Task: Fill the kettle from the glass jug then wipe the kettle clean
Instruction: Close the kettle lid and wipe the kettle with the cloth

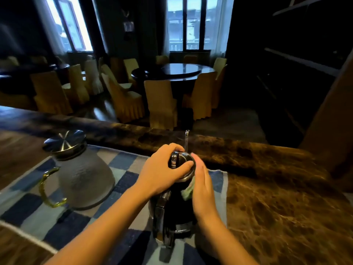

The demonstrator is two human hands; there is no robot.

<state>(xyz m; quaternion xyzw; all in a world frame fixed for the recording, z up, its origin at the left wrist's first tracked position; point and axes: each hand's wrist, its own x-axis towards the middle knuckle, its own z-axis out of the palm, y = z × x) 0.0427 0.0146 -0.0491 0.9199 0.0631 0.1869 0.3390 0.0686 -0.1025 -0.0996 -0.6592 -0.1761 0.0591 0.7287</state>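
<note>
Kettle [177, 211] sits under both our hands, and we judge the wipe to be the step in hand. Our left hand [162, 173] curls over the lid [182, 159], fingers clamped round its rim. Our right hand [202, 188] lies flat, fingers fairly straight, pressing a pale green cloth [188, 192] against the body's right flank. To do this well we should hold the top firm so nothing tips, and draw the cloth round in even strokes, top to base. It stands upright on the near right part of the checked mat [124, 169], long axis vertical, handle [162, 211] turned toward us. Its spout is hidden, probably facing away. On the mat's left part stands the lidded glass jug [84, 180].
</note>
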